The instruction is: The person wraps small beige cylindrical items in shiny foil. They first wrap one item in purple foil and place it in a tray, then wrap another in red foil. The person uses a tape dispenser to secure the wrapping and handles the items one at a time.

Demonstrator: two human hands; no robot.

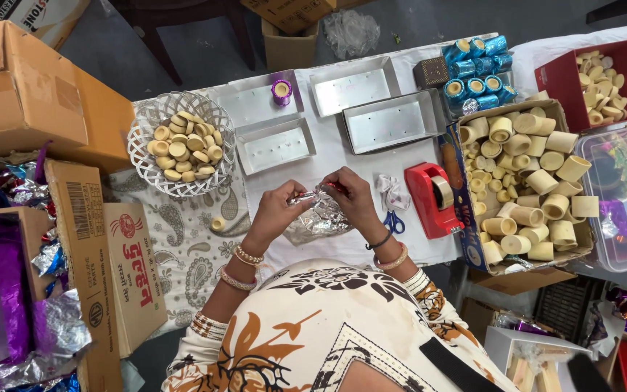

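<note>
My left hand (pixel 279 208) and my right hand (pixel 352 194) meet over the table and pinch a crumpled piece of silver foil (pixel 321 213) between them. A small object seems wrapped in the foil near the fingertips, mostly hidden. More silver foil lies on the table just under my hands.
A white wire basket (pixel 147 131) of small cream clay cups stands at the left. Several silver trays (pixel 388 121) lie ahead, one holding a purple wrapped piece (pixel 281 91). A red tape dispenser (pixel 433 199), scissors (pixel 393 220), a cardboard box of cream cups (pixel 527 189) and blue wrapped pieces (pixel 473 69) stand right.
</note>
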